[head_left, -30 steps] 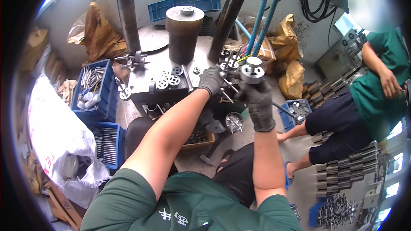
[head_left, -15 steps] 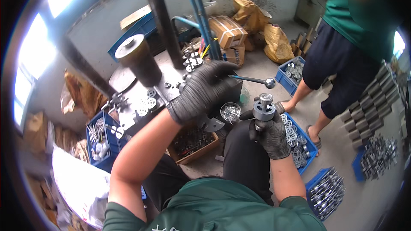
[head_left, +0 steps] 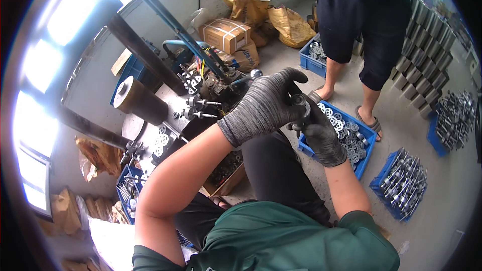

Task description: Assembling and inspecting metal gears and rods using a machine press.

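Note:
Both my hands wear dark grey ribbed gloves and meet in front of my knees. My right hand (head_left: 325, 138) is closed around a round grey metal part (head_left: 301, 106), which the gloves largely cover. From the left my left hand (head_left: 266, 101) reaches over to the same part, its thumb side against it and one finger stretched out above. Just behind my left hand stands the ball-ended lever (head_left: 256, 73) of the press, apart from the fingers. Several slotted metal discs with shafts (head_left: 201, 106) lie on the press table nearby.
A blue crate of slotted discs (head_left: 365, 158) is right of my hands, with a crate of shafted parts (head_left: 401, 183) beyond. Another person (head_left: 361, 25) stands ahead on the right. Press columns (head_left: 145, 52) and a dark cylinder (head_left: 143, 101) rise at the left.
My left hand has come away from beside the lever and moved right onto the metal part. The part, upright and visible in my right hand before, is now mostly covered. The view has turned right.

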### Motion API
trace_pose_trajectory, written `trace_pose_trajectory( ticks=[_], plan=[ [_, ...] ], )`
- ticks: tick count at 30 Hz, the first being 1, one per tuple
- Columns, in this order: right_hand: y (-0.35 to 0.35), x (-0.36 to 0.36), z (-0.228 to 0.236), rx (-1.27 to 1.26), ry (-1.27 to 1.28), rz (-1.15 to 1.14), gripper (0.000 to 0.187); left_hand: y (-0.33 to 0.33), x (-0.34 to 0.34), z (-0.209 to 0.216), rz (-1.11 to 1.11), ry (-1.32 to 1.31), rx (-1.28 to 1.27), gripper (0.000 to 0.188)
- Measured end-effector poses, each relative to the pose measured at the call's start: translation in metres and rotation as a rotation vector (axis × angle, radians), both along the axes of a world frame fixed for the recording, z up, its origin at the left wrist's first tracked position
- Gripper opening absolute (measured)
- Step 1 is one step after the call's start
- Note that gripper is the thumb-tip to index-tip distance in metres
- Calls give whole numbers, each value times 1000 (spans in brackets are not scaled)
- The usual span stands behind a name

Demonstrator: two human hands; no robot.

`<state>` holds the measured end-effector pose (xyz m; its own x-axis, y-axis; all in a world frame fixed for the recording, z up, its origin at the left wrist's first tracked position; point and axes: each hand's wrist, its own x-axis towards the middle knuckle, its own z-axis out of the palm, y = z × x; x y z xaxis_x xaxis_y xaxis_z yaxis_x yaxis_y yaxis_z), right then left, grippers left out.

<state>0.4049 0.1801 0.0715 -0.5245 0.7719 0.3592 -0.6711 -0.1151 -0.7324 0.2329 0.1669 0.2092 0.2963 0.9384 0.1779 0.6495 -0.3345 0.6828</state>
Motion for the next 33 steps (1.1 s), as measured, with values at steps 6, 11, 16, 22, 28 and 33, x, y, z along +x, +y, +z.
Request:
trace_pose_trajectory(
  ticks=[6, 11, 16, 22, 28, 33],
  plan=[
    [-14, 11, -6, 5, -190, -356, 65, 5, 22, -10, 38, -38, -74, 54],
    [-7, 16, -26, 435, -464, -1017, 68, 8, 47, -33, 148, -77, -14, 60],
    [12, 37, -9, -134, -44, -644, 49, 10, 55, -70, 170, -594, -39, 35],
    [59, 61, -16, -328, 199, -419, 40, 46, 42, -219, 335, -441, -139, 29],
    [84, 88, -17, -294, 237, -362, 41, 35, 57, -209, 101, -429, -275, 27],
    [91, 83, -5, -292, 238, -395, 42, 29, 59, -194, 71, -416, -235, 30]
  ],
)
